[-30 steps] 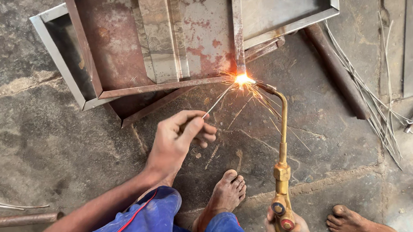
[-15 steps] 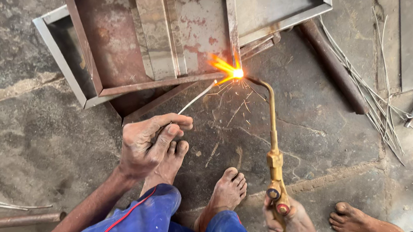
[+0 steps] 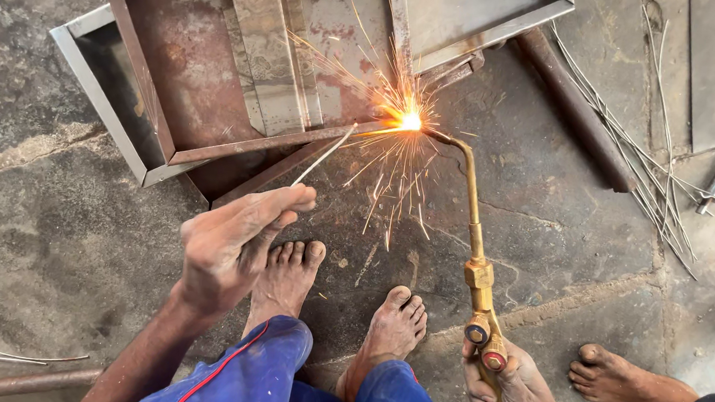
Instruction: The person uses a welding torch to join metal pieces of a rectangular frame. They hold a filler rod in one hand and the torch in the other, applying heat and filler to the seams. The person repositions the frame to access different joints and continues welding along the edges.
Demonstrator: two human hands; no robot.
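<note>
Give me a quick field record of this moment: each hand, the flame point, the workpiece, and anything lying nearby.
left hand: pinches a thin filler rod, its tip aimed at the flame
right hand: grips the brass gas torch near its valves
flame point: bright, throwing sparks, at the lower edge of the rusty steel frame
feet: two bare feet below the frame; another person's foot at right
nearby: bundle of thin rods, steel pipe
floor: rough concrete

Soft, even daylight falls from above, and the shadows are weak. The flame (image 3: 410, 121) at the torch tip is overexposed to white-orange glare, and its sparks appear as streaks. The picture is otherwise sharp.
</note>
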